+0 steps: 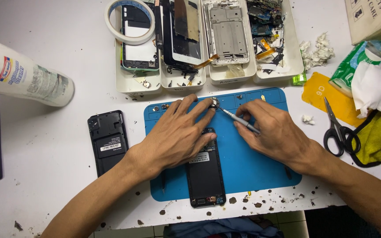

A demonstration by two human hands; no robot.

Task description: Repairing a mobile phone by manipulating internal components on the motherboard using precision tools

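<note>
An opened phone (206,169) lies lengthwise on the blue work mat (261,163), which sits on the white desk (45,176). The left hand (177,134) rests flat across the phone's upper end, fingers (199,110) spread, their tips reaching a small round metal part (214,102) at the mat's top edge. The right hand (272,130) lies on the mat just right of the phone, fingers pinching a slim screwdriver (237,117) whose tip meets that round part. Left of the mat lies a black back cover (108,141). Beyond the mat stand white trays (208,75) of phone parts. Right of the mat lie scissors (338,130).
</note>
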